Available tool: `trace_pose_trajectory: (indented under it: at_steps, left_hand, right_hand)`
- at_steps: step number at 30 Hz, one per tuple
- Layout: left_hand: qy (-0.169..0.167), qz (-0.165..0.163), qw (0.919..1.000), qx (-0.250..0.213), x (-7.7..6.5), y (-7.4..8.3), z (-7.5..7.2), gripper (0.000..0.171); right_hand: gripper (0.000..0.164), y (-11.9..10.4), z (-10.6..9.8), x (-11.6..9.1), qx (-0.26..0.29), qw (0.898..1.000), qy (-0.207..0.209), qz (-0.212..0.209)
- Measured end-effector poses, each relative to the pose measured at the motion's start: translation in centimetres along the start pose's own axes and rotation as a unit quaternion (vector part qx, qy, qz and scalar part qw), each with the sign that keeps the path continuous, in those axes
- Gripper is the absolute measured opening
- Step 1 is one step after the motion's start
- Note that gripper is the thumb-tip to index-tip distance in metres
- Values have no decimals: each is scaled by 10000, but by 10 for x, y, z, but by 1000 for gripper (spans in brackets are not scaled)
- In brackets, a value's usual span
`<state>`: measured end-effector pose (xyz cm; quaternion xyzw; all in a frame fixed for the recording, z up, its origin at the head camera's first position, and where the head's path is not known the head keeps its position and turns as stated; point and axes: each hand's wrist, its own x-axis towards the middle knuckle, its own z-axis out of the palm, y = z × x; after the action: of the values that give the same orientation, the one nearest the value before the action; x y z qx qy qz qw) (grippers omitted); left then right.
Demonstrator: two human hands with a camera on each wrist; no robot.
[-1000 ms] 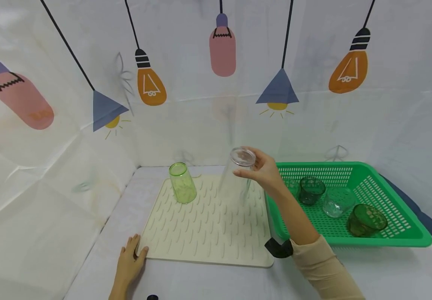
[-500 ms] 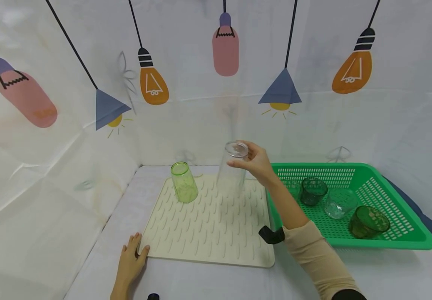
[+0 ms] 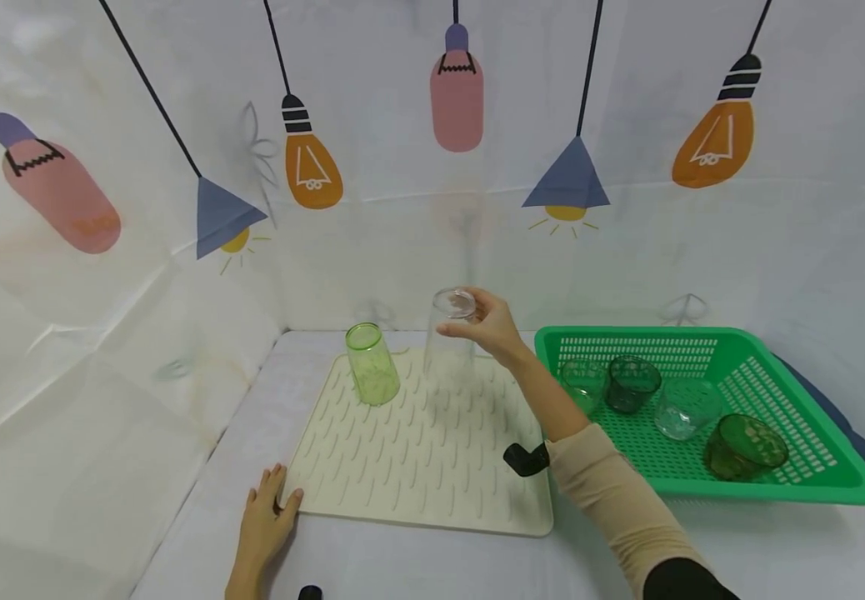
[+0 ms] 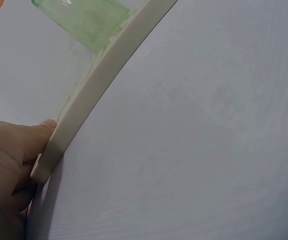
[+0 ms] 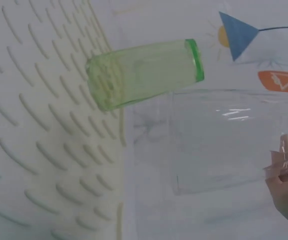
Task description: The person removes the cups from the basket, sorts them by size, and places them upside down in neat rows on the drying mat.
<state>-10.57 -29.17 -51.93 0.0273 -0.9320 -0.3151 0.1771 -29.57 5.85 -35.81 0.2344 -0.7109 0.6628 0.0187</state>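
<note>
My right hand (image 3: 494, 327) holds a tall clear drinking glass (image 3: 444, 348) near its base, which faces up, so the mouth points down. In the right wrist view the clear glass (image 5: 229, 142) has its rim apart from the mat's surface. To its left, a light green glass (image 3: 372, 367) stands on the back left of a cream ridged drying mat (image 3: 425, 467). At the mat's front left corner rests my left hand (image 3: 262, 518), fingers extended along the side and thumb at the front edge. The left wrist view shows the thumb (image 4: 38, 134) touching the mat's edge.
On the right stands a green plastic basket (image 3: 770, 493) with several short glasses in it, among them a dark one (image 3: 632, 385) and an olive-green one (image 3: 745, 447). A white sheet printed with lamps (image 3: 402, 250) hangs behind the table. A small black object (image 3: 310, 592) shows at the front edge.
My right hand has carried the clear glass leftward over the mat, toward the green glass. The left hand has stayed at the mat's corner. The head view has shifted slightly.
</note>
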Motion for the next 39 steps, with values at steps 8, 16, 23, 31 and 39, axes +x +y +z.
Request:
trace_pose_trajectory:
  at_steps: [8,16,23,31,39]
  left_hand:
    - [147,159,9998,-54,1,-3,1,49]
    - [105,134,9998,-42,3,-2,0,50]
    - [110,93,9999,-89,3,-2,1,49]
    - [165,119,9998,-49,1,-1,-1,49]
    - [167,179,9997,25,0,-1,-1,49]
  right_hand:
    - [63,15,13,12,-178,9996,-63,198]
    - [62,32,27,22,-130,9995,-211,191]
    - [65,47,37,30,-270,9987,-363,234]
    - [65,55,46,30,-686,9964,-344,368]
    - [66,60,54,31,-1068,9931,-287,399]
